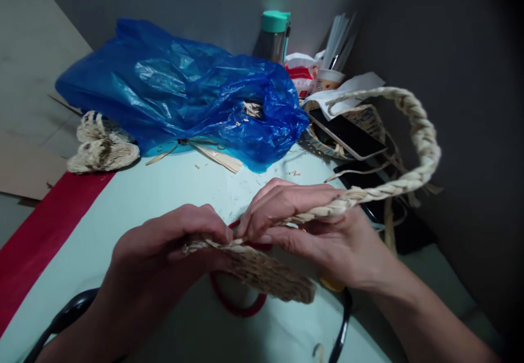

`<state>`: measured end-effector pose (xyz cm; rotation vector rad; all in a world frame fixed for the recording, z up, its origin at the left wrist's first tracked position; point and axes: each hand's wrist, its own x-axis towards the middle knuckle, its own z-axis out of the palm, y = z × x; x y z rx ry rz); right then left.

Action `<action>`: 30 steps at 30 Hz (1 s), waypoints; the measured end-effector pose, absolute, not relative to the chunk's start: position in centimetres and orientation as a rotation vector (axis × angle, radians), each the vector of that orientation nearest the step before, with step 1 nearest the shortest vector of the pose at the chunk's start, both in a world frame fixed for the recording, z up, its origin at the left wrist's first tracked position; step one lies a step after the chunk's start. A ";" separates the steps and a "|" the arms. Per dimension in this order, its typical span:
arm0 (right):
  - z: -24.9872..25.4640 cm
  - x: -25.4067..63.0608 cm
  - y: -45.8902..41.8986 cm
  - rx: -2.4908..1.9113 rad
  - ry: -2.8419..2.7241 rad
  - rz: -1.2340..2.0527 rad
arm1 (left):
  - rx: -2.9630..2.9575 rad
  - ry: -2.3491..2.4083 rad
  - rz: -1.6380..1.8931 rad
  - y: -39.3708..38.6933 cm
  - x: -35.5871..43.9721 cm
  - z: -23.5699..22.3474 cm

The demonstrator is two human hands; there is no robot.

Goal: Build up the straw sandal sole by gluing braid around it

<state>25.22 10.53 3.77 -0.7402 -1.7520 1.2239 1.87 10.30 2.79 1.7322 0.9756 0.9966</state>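
Note:
A woven straw piece (270,275) is gripped at its upper edge by my left hand (164,248), thumb and fingers closed on it. My right hand (303,215) pinches a twisted straw braid (421,139) close to the left fingertips. From there the braid runs back over the right hand and loops up in the air to the right. The two hands almost touch where braid and woven edge meet. Below the work lies a red ring-shaped handle (241,311), partly covered by the woven piece.
A blue plastic bag (176,84) spreads across the back. Small woven straw pieces (102,147) sit at the left. At the right are a basket (368,120) with a phone (347,134) on it, a paper cup (328,79) and a green-lidded bottle (275,33). Straw scraps (216,155) lie on the table.

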 end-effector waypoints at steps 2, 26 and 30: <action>3.7 25.4 10.7 -0.708 -1.821 1.207 | 1.707 0.967 0.981 10.2 1.9 2.7; 6.4 25.6 12.0 -0.951 -1.852 1.401 | 1.665 0.819 0.995 10.0 2.4 2.9; 7.1 24.8 12.6 -0.912 -1.787 1.639 | 1.616 0.758 1.024 10.2 2.8 4.0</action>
